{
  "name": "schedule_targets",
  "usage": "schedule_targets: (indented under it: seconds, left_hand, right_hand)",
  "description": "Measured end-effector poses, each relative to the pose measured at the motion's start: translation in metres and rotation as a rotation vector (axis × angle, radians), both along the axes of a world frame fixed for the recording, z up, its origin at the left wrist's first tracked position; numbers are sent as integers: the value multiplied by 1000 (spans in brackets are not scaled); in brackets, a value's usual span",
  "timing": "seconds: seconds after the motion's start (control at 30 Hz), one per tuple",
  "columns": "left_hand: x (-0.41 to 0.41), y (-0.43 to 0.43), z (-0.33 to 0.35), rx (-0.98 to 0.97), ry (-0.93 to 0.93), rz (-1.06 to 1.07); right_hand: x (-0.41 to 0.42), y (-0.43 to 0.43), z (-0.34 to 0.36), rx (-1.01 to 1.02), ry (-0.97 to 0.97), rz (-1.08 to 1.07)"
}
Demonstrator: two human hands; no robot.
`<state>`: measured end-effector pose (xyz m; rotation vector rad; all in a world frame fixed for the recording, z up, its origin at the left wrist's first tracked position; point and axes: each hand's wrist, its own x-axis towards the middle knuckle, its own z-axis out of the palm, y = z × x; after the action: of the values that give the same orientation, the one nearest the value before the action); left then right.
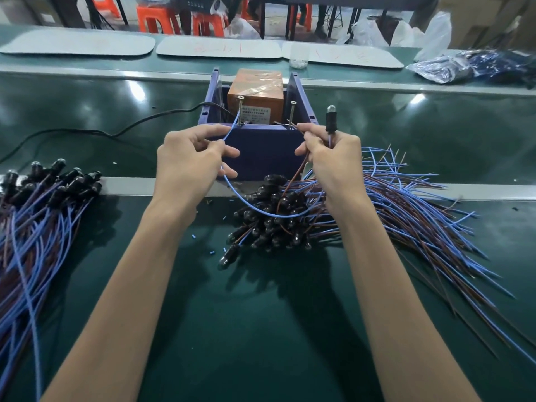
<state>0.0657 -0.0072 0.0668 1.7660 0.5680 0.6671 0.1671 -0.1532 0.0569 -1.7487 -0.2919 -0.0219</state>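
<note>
Head view: a person's left hand (188, 158) and right hand (330, 158) work a small wired lamp (331, 120) in front of a dark blue box (261, 149) on a green table (261, 314). The lamp has a black body and a clear bulb tip, and it stands upright above the right hand, whose fingers curl round its stem. The same fingers pinch its brown wire (298, 172), holding the bare end close to the right screw (292, 114) on the box. The left fingers pinch the blue wire (261, 211). It sags in a long loop between the hands and rises beside the left screw (240, 111); whether it touches cannot be told.

An orange block (256, 91) wrapped in clear tape sits inside the box, and a black cable (116, 132) trails away to the left. A pile (272, 227) of like lamps lies under the hands, its wires fanning right. A second bundle (43, 204) lies at the far left.

Pale mats (78, 44) line the far side of the table, with plastic bags (452, 68) at the right. Orange stools (156, 20) stand on the floor beyond.
</note>
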Motion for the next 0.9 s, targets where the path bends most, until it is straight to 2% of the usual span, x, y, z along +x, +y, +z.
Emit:
schedule_targets:
  seconds: [0.53, 0.9]
  left_hand:
    - [-4, 4, 4, -2, 14, 10]
    - [-7, 8, 6, -2, 32, 1]
  right_hand:
    - [2, -6, 2, 205, 118, 75]
    - [1, -6, 2, 268, 134, 81]
